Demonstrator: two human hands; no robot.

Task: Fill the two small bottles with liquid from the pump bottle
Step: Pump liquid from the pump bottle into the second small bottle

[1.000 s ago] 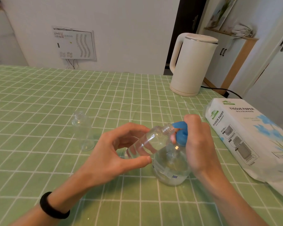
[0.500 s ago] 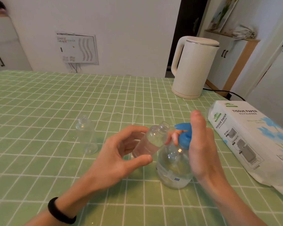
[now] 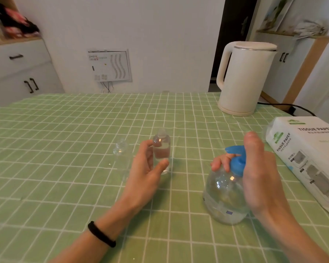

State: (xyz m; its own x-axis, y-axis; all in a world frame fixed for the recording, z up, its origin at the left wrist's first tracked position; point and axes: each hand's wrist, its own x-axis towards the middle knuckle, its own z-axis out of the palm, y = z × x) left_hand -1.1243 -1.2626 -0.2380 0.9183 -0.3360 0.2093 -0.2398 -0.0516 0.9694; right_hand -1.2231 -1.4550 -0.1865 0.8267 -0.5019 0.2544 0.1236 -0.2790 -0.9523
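Note:
A clear small bottle (image 3: 161,149) partly filled with liquid stands upright on the green checked tablecloth (image 3: 65,149). My left hand (image 3: 146,173) holds it between thumb and fingers. Just to its left stands a second clear small bottle (image 3: 120,150), which looks empty; no hand touches it. To the right is the round clear pump bottle (image 3: 224,196) with a blue pump head (image 3: 235,158). My right hand (image 3: 258,171) grips its neck, fingers curled under the pump head and thumb raised above it. Both small bottles are uncapped.
A white electric kettle (image 3: 243,78) stands at the back right, its black cable (image 3: 285,106) running off to the right. A white tissue paper pack (image 3: 308,158) lies along the right edge, close to my right hand. White cabinets (image 3: 17,73) stand behind the table at the left.
My left hand carried the small bottle away from the pump spout, leftward and farther off, and turned it from tilted to upright. My right thumb lifted off the pump head.

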